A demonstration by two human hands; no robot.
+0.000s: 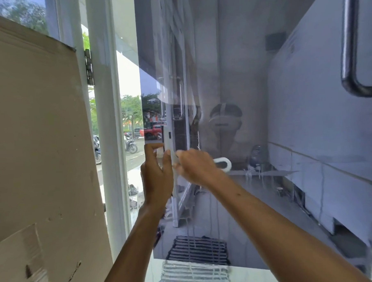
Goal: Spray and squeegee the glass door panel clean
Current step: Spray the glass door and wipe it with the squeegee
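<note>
R hand [194, 166] is gripping the white squeegee [223, 163] mid-frame, fingers curling round the handle, looped end poking out to the right. L hand [156, 176] is sitting just left of it, fingers pointing up by the squeegee head; can't tell if its grip is closing on anything. Both are up against the tinted glass door panel [287, 136], filling centre & right of frame, w/ drips running down it. Steel pull handle [349, 48] is showing upper right; cardboard sheet [31, 126] is leaning at left.
</note>
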